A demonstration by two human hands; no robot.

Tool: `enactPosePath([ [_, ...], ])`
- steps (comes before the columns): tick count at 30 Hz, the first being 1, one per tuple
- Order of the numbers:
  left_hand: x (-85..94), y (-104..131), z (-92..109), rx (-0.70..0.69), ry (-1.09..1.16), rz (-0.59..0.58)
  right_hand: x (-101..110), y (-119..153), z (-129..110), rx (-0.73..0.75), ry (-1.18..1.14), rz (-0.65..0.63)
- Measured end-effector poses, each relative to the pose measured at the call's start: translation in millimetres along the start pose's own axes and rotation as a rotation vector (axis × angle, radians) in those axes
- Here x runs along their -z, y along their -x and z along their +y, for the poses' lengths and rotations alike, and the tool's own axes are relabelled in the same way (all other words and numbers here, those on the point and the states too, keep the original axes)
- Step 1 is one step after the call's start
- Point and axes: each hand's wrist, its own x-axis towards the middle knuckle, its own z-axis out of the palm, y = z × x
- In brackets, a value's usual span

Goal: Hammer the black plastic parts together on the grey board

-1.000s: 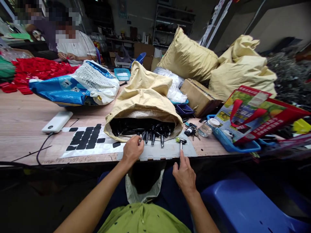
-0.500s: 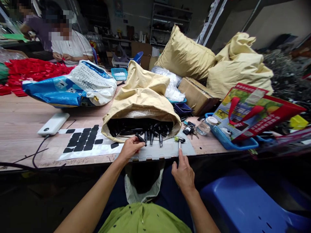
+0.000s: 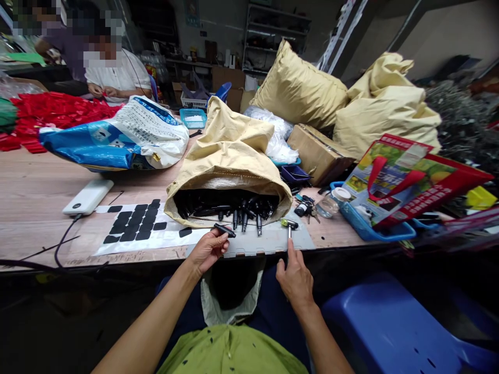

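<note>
Between the thumb and fingers of my left hand (image 3: 208, 250) is a black cylindrical part (image 3: 225, 230), held just in front of the open mouth of a beige sack (image 3: 230, 150). Many similar black parts (image 3: 244, 221) fill the sack's mouth, and several stick out over its lower lip. My right hand (image 3: 295, 275) is closed around the handle of a small hammer (image 3: 289, 226), whose yellow-green and black head lies over the grey sheet (image 3: 300, 239) at the table edge.
White strip with black pads (image 3: 167, 240), power bank (image 3: 88, 197) with cable and blue-white bag (image 3: 117, 140) at left. Keys, a jar (image 3: 328, 206) and a blue basket (image 3: 366, 228) at right. Open bag (image 3: 206, 306) below the edge; blue stool (image 3: 397, 322). Another person sits far left.
My left hand has drawn back slightly from the sack's mouth with the black part, which now lies more level. The right hand with the hammer has hardly moved.
</note>
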Motion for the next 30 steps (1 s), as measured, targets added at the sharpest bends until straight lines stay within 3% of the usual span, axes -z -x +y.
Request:
enactPosePath([
  [11, -1.0, 6, 0, -0.011, 0.01, -0.033, -1, 0, 1, 0.018, 0.004, 0.011],
  [21, -9.0, 6, 1, -0.052, -0.057, 0.037, 0, 0, -1, 0.003, 0.004, -0.006],
  [30, -14.4, 3, 3, -0.004, -0.126, 0.134, 0, 1, 1, 0.016, -0.011, -0.005],
])
